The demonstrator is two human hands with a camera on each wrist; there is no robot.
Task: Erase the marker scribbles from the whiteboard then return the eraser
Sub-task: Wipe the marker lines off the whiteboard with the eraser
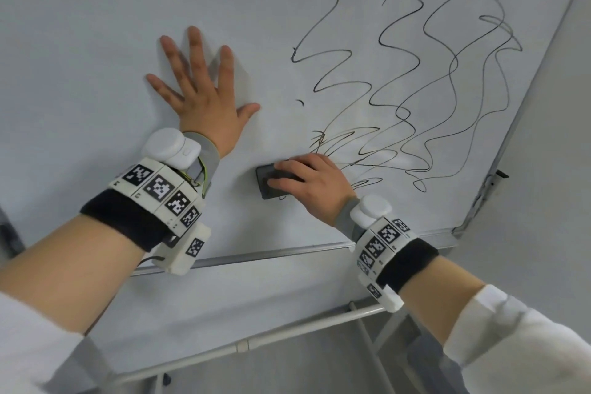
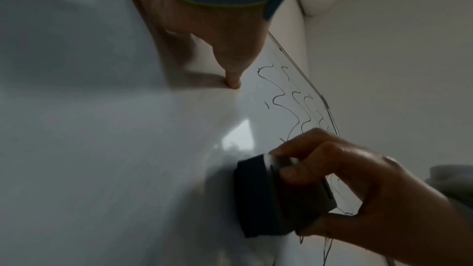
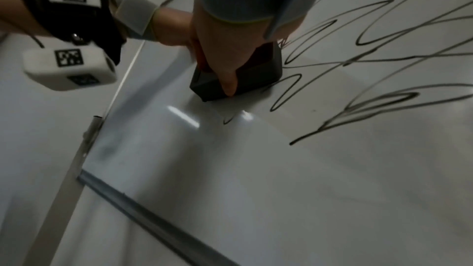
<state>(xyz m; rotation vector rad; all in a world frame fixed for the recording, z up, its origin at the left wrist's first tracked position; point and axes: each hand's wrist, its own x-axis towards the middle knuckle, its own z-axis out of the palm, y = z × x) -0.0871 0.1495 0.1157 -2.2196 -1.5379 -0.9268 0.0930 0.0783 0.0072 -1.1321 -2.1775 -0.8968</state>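
A white whiteboard [image 1: 96,25] fills the head view, with black marker scribbles [image 1: 415,89] over its right half. My right hand [image 1: 307,182] grips a dark rectangular eraser [image 1: 267,184] and holds it flat against the board at the lower left edge of the scribbles. In the right wrist view the eraser [image 3: 256,74] sits under my thumb, with scribbles [image 3: 384,58] to its right. My left hand [image 1: 201,89] presses flat on the bare board, fingers spread, left of the scribbles. The left wrist view shows the eraser [image 2: 271,195] in the right hand [image 2: 358,189].
The board's metal bottom rail [image 1: 256,254] runs below both wrists, and its right frame edge [image 1: 518,125] slants down to a corner bracket [image 1: 497,174]. A white stand tube [image 1: 256,341] crosses beneath. A pale wall [image 1: 559,201] lies to the right.
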